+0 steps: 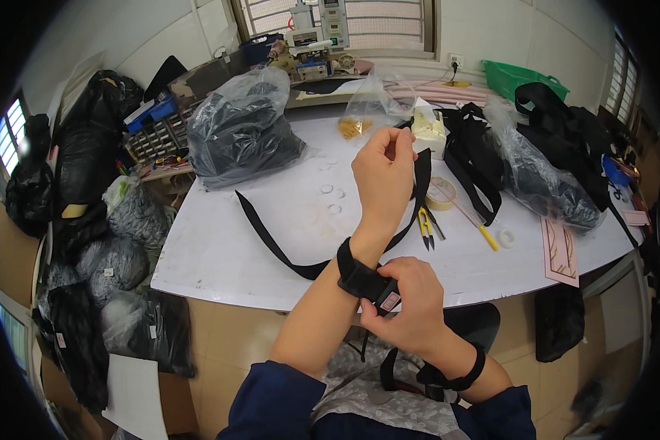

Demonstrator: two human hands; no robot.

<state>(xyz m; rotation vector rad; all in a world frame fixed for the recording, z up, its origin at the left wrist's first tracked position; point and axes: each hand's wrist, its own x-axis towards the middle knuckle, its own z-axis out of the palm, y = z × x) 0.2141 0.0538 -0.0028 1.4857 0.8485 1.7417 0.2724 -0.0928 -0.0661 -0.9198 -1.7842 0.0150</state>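
My left hand (383, 176) is raised over the table with its fingers curled in, and I see nothing in them. Around my left wrist sits a black wrist strap (354, 270) carrying a small black box-shaped device (387, 296) with a pale label. My right hand (412, 304) grips that device between thumb and fingers. Another black band (471, 370) circles my right wrist. A long black webbing strap (260, 238) curves across the white table (220, 257), passes behind my left forearm and rises beside my left hand.
Right of my arms lie yellow thread snips (425, 229), a tape roll (441, 193), a yellow-handled tool (487, 237) and a white ring (506, 237). Bagged black material (242, 132) stands back left. Black straps (471, 147) and a green basket (524, 79) are at right; a machine (312, 44) is behind.
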